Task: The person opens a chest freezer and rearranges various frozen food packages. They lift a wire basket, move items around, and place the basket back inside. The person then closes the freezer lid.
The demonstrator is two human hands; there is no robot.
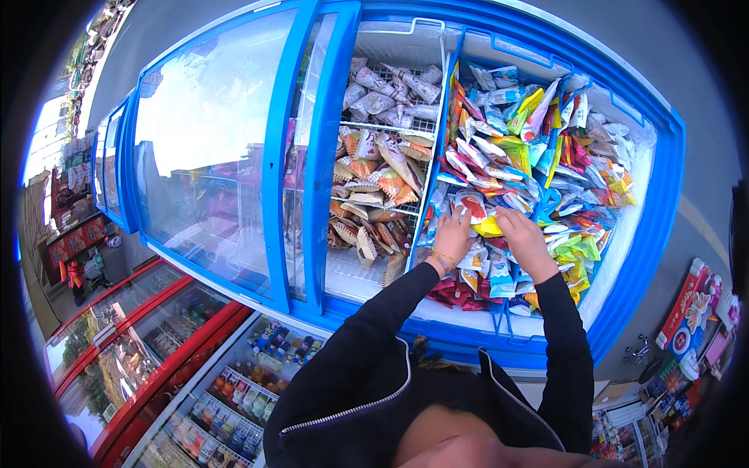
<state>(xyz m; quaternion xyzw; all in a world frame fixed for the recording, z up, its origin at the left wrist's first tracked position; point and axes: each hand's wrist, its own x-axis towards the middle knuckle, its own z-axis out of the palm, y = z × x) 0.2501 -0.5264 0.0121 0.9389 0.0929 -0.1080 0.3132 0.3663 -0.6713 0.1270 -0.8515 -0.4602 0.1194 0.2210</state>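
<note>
Both my hands reach into the open right part of a blue chest freezer (655,234) full of wrapped ice creams. My left hand (453,237), with a bracelet at the wrist, touches a white and red wrapped ice cream (473,205). Close by on the right, my right hand (524,240) has its fingers bent at a yellow wrapper (488,227). Whether either hand grips a packet is unclear, as the fingertips are partly hidden among the packets. Colourful wrapped ice creams (521,152) lie densely around both hands.
A white wire divider (433,175) separates packaged cones (398,88) and brown-edged packets (366,193) from the colourful ones. Sliding glass lids (205,146) cover the freezer's left part. A red-framed freezer (169,345) and a drinks cooler (234,386) stand at lower left, colourful boxes (690,310) at right.
</note>
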